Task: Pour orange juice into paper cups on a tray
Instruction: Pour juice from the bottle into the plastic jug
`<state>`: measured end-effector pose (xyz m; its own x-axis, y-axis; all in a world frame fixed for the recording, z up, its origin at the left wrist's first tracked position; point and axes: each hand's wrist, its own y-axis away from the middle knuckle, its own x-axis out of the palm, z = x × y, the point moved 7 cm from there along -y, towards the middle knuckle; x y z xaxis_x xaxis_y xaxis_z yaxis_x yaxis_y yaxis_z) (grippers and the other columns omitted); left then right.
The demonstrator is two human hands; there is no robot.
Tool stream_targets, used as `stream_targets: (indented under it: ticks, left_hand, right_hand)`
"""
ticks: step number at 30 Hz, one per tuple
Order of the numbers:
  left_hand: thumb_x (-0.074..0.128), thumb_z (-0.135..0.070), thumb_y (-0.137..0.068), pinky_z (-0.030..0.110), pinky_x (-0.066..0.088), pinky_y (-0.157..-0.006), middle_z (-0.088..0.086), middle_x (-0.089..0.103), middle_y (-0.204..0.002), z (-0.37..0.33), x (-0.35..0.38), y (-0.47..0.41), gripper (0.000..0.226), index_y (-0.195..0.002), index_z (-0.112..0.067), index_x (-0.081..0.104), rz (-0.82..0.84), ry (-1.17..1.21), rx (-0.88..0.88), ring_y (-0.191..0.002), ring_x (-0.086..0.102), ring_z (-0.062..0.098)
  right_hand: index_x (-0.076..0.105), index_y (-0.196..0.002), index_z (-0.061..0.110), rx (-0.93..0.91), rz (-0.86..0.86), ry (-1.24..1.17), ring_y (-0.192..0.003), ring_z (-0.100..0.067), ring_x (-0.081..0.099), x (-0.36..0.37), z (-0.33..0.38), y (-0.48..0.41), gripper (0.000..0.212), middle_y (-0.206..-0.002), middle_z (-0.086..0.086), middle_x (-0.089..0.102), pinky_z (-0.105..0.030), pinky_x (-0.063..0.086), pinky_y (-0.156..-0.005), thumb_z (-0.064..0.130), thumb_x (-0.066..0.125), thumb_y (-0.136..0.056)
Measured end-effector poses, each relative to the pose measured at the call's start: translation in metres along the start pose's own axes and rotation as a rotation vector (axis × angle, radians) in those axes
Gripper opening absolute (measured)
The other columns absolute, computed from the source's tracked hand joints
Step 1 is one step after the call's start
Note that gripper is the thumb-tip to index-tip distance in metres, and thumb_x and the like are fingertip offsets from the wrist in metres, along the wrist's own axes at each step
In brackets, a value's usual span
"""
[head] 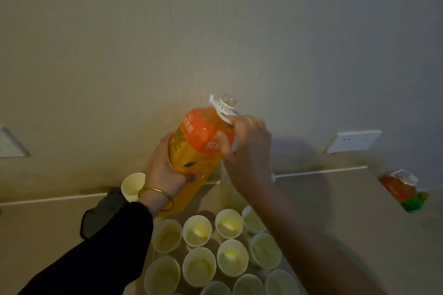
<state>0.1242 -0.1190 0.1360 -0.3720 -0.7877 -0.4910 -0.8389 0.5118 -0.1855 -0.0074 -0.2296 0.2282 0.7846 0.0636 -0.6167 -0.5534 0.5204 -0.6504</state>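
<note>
A large orange juice bottle with an orange label is held up above the table, tilted with its uncapped neck pointing up and to the right. My left hand grips its lower body from the left. My right hand grips the white carry handle at the bottle's shoulder, thumb against the label. Below them stand several open paper cups packed close together; the tray under them is hidden.
A single paper cup stands apart at the back left beside a dark cloth. A second juice bottle lies at the far right of the table. Wall sockets sit on the wall behind.
</note>
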Motion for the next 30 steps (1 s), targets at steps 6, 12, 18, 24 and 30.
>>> stream_targets:
  ticks: [6,12,18,24,30]
  left_hand:
    - [0.093,-0.015,-0.043,0.040,0.045,-0.092,-0.003,0.052,-0.118,0.002,0.000,0.000,0.107,-0.135,-0.022,0.038,-0.005,-0.118,0.010,-0.109,0.049,0.021]
    - [0.090,-0.026,-0.034,0.052,0.047,-0.091,0.004,0.056,-0.123,0.008,0.004,-0.005,0.113,-0.134,-0.027,0.037,0.010,-0.179,-0.014,-0.111,0.053,0.030]
    - [0.093,-0.021,-0.036,0.050,0.048,-0.091,0.005,0.057,-0.122,0.014,0.010,-0.008,0.112,-0.134,-0.027,0.038,0.041,-0.272,-0.024,-0.110,0.054,0.031]
    - [0.083,-0.035,-0.029,0.050,0.048,-0.088,0.007,0.057,-0.120,0.019,0.010,-0.006,0.113,-0.133,-0.025,0.039,0.077,-0.297,-0.009,-0.107,0.054,0.034]
    - [0.091,-0.025,-0.032,0.050,0.047,-0.090,0.008,0.056,-0.122,0.027,0.009,-0.008,0.116,-0.135,-0.024,0.037,0.085,-0.310,-0.027,-0.109,0.053,0.034]
  right_hand:
    - [0.053,-0.126,0.024,0.071,-0.005,0.051,-0.127,-0.029,0.041,0.024,-0.016,0.030,0.044,-0.134,-0.008,0.048,-0.047,0.041,-0.097,0.038,0.058,-0.084]
    - [0.030,-0.140,0.021,0.115,0.104,-0.036,-0.128,-0.031,0.042,0.045,-0.022,0.048,0.064,-0.142,-0.011,0.038,-0.047,0.045,-0.100,0.030,0.061,-0.085]
    - [0.028,-0.146,0.022,0.228,0.168,-0.130,-0.134,-0.024,0.037,0.052,-0.035,0.053,0.058,-0.146,-0.005,0.038,-0.049,0.036,-0.107,0.051,0.022,-0.096]
    - [0.062,-0.114,0.010,0.356,0.033,-0.339,-0.136,-0.005,0.026,0.036,-0.065,0.046,0.056,-0.135,-0.007,0.054,-0.040,0.010,-0.118,0.039,0.018,-0.093]
    - [0.063,-0.097,0.004,0.431,0.005,-0.494,-0.088,0.005,0.047,0.035,-0.074,0.037,0.040,-0.107,0.006,0.048,-0.002,0.035,-0.078,0.035,0.038,-0.095]
